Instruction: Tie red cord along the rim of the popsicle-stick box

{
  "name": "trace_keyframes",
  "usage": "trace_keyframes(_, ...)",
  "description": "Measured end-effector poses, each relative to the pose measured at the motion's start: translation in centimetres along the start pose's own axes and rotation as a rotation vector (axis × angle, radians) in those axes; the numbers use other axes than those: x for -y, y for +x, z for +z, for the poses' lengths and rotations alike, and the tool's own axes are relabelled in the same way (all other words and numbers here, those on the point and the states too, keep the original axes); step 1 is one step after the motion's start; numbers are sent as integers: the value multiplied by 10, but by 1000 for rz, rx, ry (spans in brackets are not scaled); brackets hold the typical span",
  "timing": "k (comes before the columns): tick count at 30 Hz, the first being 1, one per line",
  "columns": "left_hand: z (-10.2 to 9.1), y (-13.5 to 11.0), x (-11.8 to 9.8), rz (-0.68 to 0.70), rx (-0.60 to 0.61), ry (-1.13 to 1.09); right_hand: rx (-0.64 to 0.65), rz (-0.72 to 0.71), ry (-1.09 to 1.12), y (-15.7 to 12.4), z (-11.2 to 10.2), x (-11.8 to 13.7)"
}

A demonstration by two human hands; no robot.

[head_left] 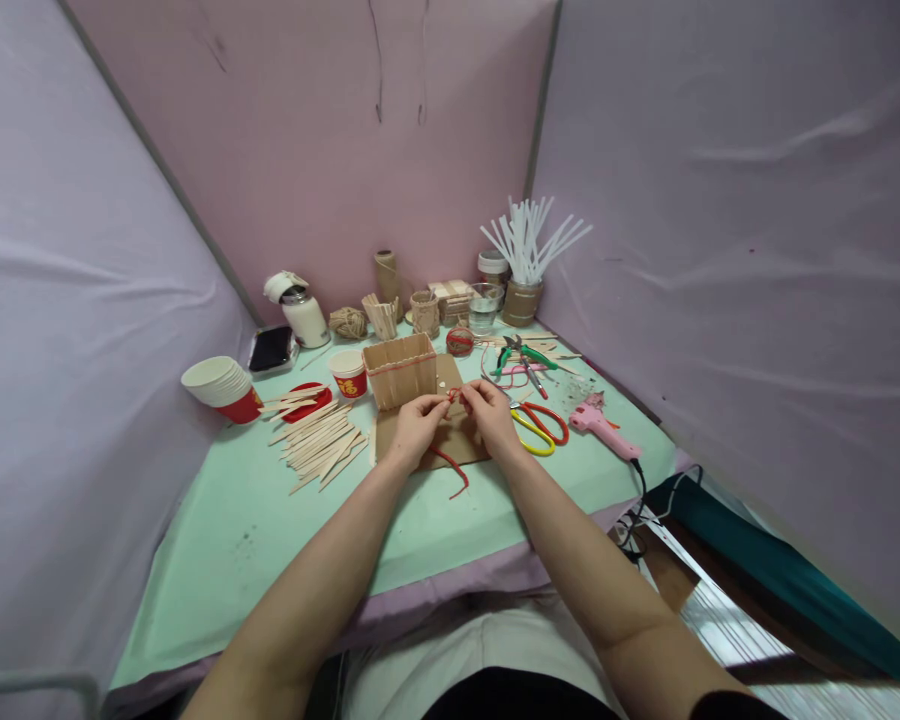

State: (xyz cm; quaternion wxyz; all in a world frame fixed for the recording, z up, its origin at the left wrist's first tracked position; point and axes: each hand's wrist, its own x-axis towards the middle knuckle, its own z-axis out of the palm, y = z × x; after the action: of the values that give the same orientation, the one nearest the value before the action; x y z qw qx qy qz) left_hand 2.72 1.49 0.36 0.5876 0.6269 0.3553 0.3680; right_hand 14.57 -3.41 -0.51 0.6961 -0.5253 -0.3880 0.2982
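1. So the red cord [454, 394] sits right between the two sets of fingertips, dead centre of my clock. Left hand [418, 428] and right hand [489, 408] both have it pinched, thumbs and fingers together on it.
2. Its short span there runs about 9 to 3 (too small to tell if that's a knot or a loop).
3. A loose red strand [450, 466] lies at 6 o'clock, slanting 11 to 5, nearer the left hand. Can't tell if it's the same piece.
4. Stick box [401, 372] at 10, left hand nearer; scissors [538, 428] near 4, right hand nearer.
5. Writing: paper cup [349, 377] just past 9 has a gold character, looks like 福. No brands I can read.
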Motion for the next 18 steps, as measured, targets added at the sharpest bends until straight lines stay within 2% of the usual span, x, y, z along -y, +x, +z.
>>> trace_keyframes(9,1,-2,-3,50,-14,102,-13,-9,-93,-1,0,1)
trace_keyframes(18,1,-3,-7,131,-86,183,15,-24,-181,0,0,-1)
